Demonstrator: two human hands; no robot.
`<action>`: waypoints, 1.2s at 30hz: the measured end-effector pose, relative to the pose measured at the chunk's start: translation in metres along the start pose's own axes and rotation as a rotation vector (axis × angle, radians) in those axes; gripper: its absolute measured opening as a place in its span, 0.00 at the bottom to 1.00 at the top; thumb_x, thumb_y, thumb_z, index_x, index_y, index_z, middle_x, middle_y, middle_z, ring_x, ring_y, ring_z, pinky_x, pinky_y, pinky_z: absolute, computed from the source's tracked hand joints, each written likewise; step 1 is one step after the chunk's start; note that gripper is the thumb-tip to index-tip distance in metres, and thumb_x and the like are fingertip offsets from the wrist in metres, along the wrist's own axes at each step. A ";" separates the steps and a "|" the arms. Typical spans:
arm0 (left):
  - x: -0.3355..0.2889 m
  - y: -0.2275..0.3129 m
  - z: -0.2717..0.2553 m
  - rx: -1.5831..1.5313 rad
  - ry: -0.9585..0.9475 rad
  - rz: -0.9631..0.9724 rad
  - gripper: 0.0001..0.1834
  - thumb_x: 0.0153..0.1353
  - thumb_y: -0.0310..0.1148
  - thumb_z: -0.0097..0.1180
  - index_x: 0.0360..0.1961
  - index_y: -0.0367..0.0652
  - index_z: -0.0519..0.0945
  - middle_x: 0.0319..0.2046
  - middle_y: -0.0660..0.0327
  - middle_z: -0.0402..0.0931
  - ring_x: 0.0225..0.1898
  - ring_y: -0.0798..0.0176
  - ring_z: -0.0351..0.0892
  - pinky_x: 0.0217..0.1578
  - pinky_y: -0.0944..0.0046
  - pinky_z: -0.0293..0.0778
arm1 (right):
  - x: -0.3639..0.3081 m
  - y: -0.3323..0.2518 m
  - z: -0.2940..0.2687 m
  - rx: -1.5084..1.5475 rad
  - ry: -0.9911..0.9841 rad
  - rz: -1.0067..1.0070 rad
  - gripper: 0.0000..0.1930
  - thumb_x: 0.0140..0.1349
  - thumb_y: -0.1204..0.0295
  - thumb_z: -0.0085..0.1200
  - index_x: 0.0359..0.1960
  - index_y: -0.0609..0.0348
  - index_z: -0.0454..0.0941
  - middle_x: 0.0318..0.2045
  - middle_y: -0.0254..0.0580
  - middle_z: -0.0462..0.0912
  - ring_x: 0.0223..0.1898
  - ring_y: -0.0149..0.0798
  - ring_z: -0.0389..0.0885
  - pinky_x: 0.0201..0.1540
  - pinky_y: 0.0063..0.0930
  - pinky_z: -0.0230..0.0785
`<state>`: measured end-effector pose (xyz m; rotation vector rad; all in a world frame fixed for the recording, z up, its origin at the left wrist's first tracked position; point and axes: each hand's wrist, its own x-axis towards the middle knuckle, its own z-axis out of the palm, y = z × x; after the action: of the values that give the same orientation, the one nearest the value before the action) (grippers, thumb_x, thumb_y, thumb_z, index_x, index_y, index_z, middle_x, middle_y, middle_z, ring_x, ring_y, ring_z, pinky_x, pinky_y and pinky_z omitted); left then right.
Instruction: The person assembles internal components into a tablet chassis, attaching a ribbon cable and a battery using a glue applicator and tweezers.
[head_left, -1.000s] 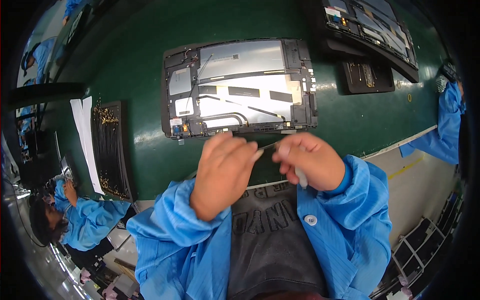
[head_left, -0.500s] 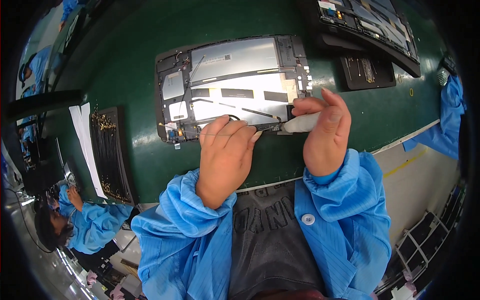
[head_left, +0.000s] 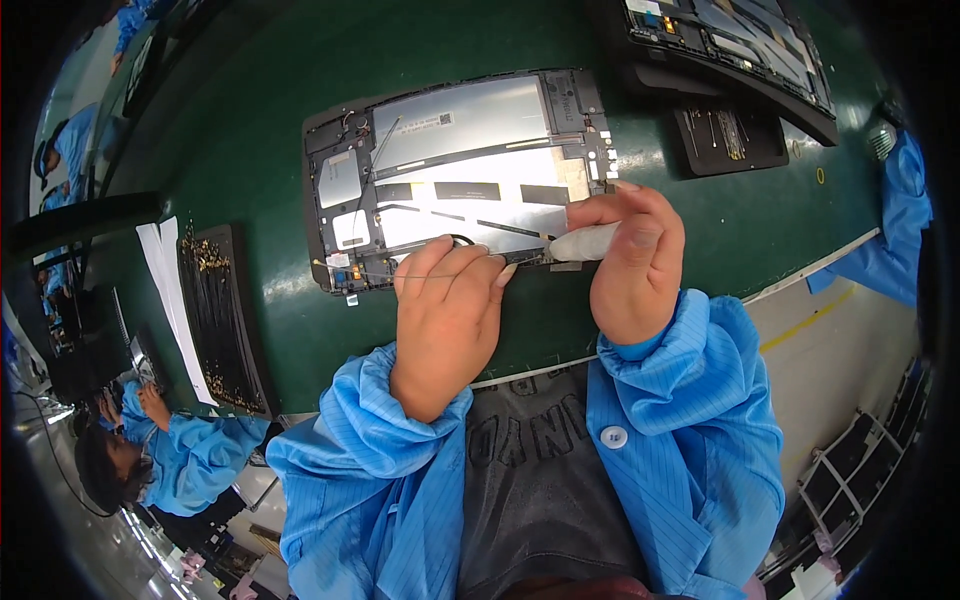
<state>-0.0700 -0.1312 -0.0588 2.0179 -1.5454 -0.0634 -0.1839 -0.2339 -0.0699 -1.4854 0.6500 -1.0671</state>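
An opened tablet (head_left: 470,135) with silver metal plates and black edges lies on the green table before me. My left hand (head_left: 448,310) rests at its near edge, fingers curled and pressed together around a thin cable (head_left: 370,273). That cable runs across the fingers, and its gold-coloured end sticks out to the left. My right hand (head_left: 640,270) is at the tablet's near right corner, fingers bent inward. A white tapered piece (head_left: 585,242) points from it toward the tablet's edge; whether it is a finger cover or a held tool, I cannot tell. The right fingertips' contact is hidden.
To the left, a black tray (head_left: 222,310) of black cables with gold ends stands beside white strips (head_left: 172,300). At the far right, another opened tablet (head_left: 735,40) sits on stacked trays, near a smaller cable tray (head_left: 735,140). A co-worker (head_left: 190,440) sits at left; a blue sleeve (head_left: 890,225) shows at right.
My right hand and the white piece have shifted slightly left along the tablet's near edge. The view has moved a little; my left hand keeps its place on the cable.
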 end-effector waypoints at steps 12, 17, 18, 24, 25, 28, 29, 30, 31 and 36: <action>-0.001 -0.002 -0.003 -0.010 0.024 0.000 0.09 0.41 0.27 0.56 0.27 0.43 0.74 0.31 0.64 0.71 0.39 0.58 0.65 0.41 0.60 0.58 | 0.001 -0.002 0.004 -0.035 -0.060 -0.105 0.14 0.58 0.66 0.40 0.41 0.63 0.60 0.28 0.42 0.75 0.29 0.29 0.71 0.34 0.20 0.63; 0.002 0.003 0.001 -0.014 0.024 0.000 0.09 0.41 0.27 0.56 0.27 0.43 0.74 0.30 0.63 0.70 0.39 0.58 0.65 0.40 0.60 0.58 | 0.016 -0.018 -0.008 -0.338 -0.342 -0.237 0.12 0.58 0.68 0.41 0.40 0.63 0.62 0.26 0.42 0.75 0.26 0.29 0.72 0.30 0.21 0.65; 0.002 0.002 -0.001 -0.017 0.020 -0.015 0.09 0.41 0.27 0.56 0.27 0.43 0.74 0.30 0.63 0.70 0.39 0.58 0.65 0.40 0.60 0.59 | 0.019 -0.018 -0.006 -0.384 -0.430 -0.285 0.12 0.57 0.69 0.42 0.39 0.63 0.62 0.26 0.42 0.75 0.26 0.30 0.72 0.29 0.21 0.65; 0.003 0.001 -0.002 -0.033 0.032 -0.017 0.08 0.41 0.27 0.55 0.27 0.43 0.74 0.29 0.63 0.71 0.39 0.57 0.66 0.40 0.60 0.59 | 0.008 -0.006 -0.005 -0.075 -0.079 -0.013 0.13 0.60 0.67 0.36 0.41 0.63 0.60 0.27 0.43 0.74 0.28 0.30 0.72 0.33 0.22 0.64; 0.003 0.002 -0.003 -0.033 0.032 -0.023 0.08 0.41 0.27 0.55 0.27 0.43 0.74 0.29 0.63 0.71 0.39 0.57 0.66 0.40 0.60 0.59 | 0.007 -0.006 -0.005 -0.022 -0.054 -0.054 0.14 0.60 0.66 0.35 0.41 0.63 0.59 0.27 0.44 0.74 0.29 0.30 0.72 0.34 0.22 0.63; 0.003 0.002 -0.003 -0.022 0.023 -0.024 0.08 0.41 0.27 0.55 0.27 0.43 0.74 0.29 0.63 0.71 0.39 0.58 0.66 0.39 0.60 0.60 | 0.006 -0.004 -0.003 -0.112 -0.098 -0.113 0.15 0.60 0.64 0.34 0.42 0.63 0.59 0.27 0.45 0.74 0.30 0.31 0.72 0.36 0.22 0.62; 0.003 0.001 -0.003 -0.026 0.028 -0.021 0.08 0.41 0.27 0.55 0.26 0.43 0.74 0.29 0.63 0.71 0.39 0.58 0.66 0.39 0.60 0.60 | 0.007 -0.004 -0.002 -0.163 -0.131 -0.147 0.15 0.60 0.63 0.33 0.42 0.62 0.59 0.28 0.44 0.74 0.30 0.31 0.72 0.36 0.22 0.62; 0.003 0.001 -0.003 -0.030 0.034 -0.018 0.08 0.42 0.27 0.55 0.26 0.43 0.74 0.29 0.63 0.71 0.39 0.58 0.66 0.39 0.60 0.60 | 0.007 -0.004 -0.002 -0.163 -0.132 -0.148 0.15 0.60 0.63 0.33 0.42 0.62 0.59 0.28 0.44 0.74 0.30 0.31 0.72 0.36 0.22 0.62; 0.003 0.000 -0.003 -0.031 0.035 -0.019 0.08 0.42 0.27 0.55 0.26 0.43 0.74 0.29 0.63 0.71 0.39 0.58 0.66 0.39 0.60 0.60 | 0.006 -0.003 -0.003 -0.133 -0.129 -0.128 0.15 0.60 0.63 0.33 0.42 0.62 0.59 0.28 0.45 0.74 0.30 0.31 0.72 0.36 0.22 0.62; 0.004 0.001 -0.003 -0.028 0.028 -0.014 0.07 0.42 0.27 0.55 0.26 0.43 0.74 0.29 0.63 0.71 0.38 0.58 0.66 0.39 0.60 0.60 | 0.005 0.000 -0.004 -0.082 -0.100 -0.115 0.15 0.60 0.63 0.33 0.42 0.62 0.58 0.28 0.45 0.74 0.31 0.31 0.72 0.37 0.23 0.61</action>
<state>-0.0683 -0.1336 -0.0547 1.9998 -1.5052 -0.0612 -0.1852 -0.2403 -0.0688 -1.6525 0.5490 -1.0562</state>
